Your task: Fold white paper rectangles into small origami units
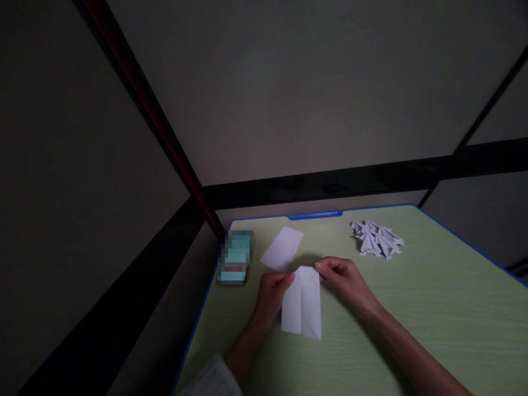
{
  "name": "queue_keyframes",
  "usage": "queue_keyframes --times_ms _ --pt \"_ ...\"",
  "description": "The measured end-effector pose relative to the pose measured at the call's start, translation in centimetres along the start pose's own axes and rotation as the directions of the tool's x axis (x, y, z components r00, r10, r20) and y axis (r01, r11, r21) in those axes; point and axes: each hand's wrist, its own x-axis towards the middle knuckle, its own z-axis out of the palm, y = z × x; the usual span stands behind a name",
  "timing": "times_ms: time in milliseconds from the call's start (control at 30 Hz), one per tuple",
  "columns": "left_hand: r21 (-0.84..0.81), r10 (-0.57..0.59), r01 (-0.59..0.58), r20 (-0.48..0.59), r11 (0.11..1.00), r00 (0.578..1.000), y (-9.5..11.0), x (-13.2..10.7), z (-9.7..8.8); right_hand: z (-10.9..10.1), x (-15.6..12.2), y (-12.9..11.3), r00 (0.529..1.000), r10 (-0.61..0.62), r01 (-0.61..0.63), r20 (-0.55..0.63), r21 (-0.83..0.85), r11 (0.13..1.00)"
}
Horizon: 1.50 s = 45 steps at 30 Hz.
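Observation:
A white sheet of paper [302,305] with a crease down its middle is held up between both hands above the table. My left hand [272,297] pinches its upper left edge, thumb on the front. At its upper right corner, my right hand [340,275] grips the paper between thumb and fingers. The top left corner looks folded or slanted. Just beyond my left hand, another white sheet [284,247] lies flat on the table.
The light green table [433,308] has a blue rim. A phone [236,257] with a blurred screen lies near its left edge. Several folded white paper pieces [375,239] are heaped at the back right. Beyond the far edge stands a pale wall panel [313,99] with a dark band.

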Motion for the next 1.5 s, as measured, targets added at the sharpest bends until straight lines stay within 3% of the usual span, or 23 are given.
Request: queue_keyframes --times_ms 100,200,400,500,600,733,900,1067,1167,1300,1500 --pt "-0.128 -0.056 0.051 -0.038 0.990 0.998 -0.1 0.0 0.0 -0.1 0.1 -0.3 1.000 0.001 -0.004 0.023 0.130 0.992" --pt "-0.200 -0.095 0.086 -0.035 0.976 0.995 -0.3 0.0 0.1 -0.1 0.1 0.0 0.999 0.018 -0.024 0.042 0.145 0.989" --pt "-0.125 -0.049 0.050 0.018 0.991 0.999 -0.3 -0.1 0.4 0.2 -0.1 1.0 0.999 -0.042 0.042 -0.001 0.007 0.999" --pt "-0.085 0.005 0.005 0.126 0.996 0.992 -0.3 -0.1 0.6 0.5 -0.3 0.8 0.983 -0.184 0.181 -0.019 -0.125 0.976" --pt "-0.080 0.039 -0.024 0.190 0.996 0.981 -0.3 -0.3 0.9 0.6 -0.7 0.4 0.927 -0.374 0.360 0.004 -0.277 0.891" --pt "-0.035 0.054 -0.049 0.152 0.998 0.987 0.1 -0.6 1.2 0.8 -1.2 0.2 0.859 -0.510 0.484 0.046 -0.397 0.780" --pt "-0.033 0.074 -0.070 0.146 0.997 0.986 0.2 -0.7 1.2 0.8 -1.4 0.8 0.814 -0.556 0.564 0.168 -0.456 0.688" --pt "-0.037 0.087 -0.083 0.120 0.996 0.989 -0.5 -0.4 1.2 0.7 -1.4 1.3 0.744 -0.593 0.641 0.310 -0.582 0.500" --pt "-0.066 0.077 -0.072 0.073 0.995 0.994 -0.8 -0.2 1.2 0.9 -1.4 1.2 0.735 -0.559 0.654 0.383 -0.619 0.435" --pt "-0.156 0.040 -0.039 0.008 0.987 0.999 -0.7 -0.1 1.1 1.2 -1.6 1.1 0.746 -0.510 0.656 0.427 -0.600 0.457" --pt "-0.335 -0.023 0.021 -0.004 0.942 1.000 -0.5 -0.1 1.0 1.5 -1.7 0.9 0.781 -0.488 0.623 0.390 -0.533 0.572"
